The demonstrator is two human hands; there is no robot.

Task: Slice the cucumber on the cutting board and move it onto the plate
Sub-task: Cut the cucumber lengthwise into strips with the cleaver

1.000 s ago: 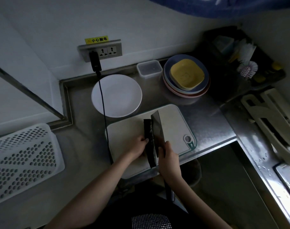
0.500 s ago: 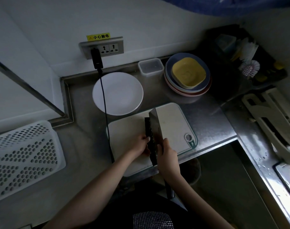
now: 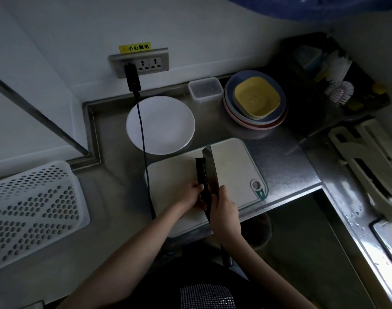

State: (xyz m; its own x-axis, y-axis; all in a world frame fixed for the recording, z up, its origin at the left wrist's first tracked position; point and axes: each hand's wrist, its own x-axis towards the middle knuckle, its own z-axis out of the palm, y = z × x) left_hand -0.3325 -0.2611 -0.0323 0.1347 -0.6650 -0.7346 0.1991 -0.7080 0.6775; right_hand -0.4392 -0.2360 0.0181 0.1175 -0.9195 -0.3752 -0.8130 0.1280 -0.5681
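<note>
Left hand: your left hand lies on the cutting board, fingers curled over the near end of the cucumber and pinning it down.
Right hand: your right hand is wrapped round the handle of the cleaver, just to the right of the left hand; the handle itself is hidden inside the fist.
Cucumber: it is a dark, long piece lying on the board, running away from you, its far end free and its near end under your left fingers. You cannot tell in this dim light how much of it is already sliced.
Cleaver: the broad blade stands on edge right beside the cucumber's right flank, tip pointing away from you. Whether the edge is on the board or into the cucumber cannot be told.
Cutting board: pale, with a green corner and a hanging hole at its right near corner; it lies on the steel counter and overhangs the counter's front edge.
Plate: the white plate sits just beyond the board's far left corner, nearly touching it, with nothing on it.
Cable: a black cable drops from the wall socket, crosses the plate's left side and runs along the board's left edge.
Other things: a stack of coloured dishes and a small clear container stand behind the board; a white perforated basket lies well to the left.
</note>
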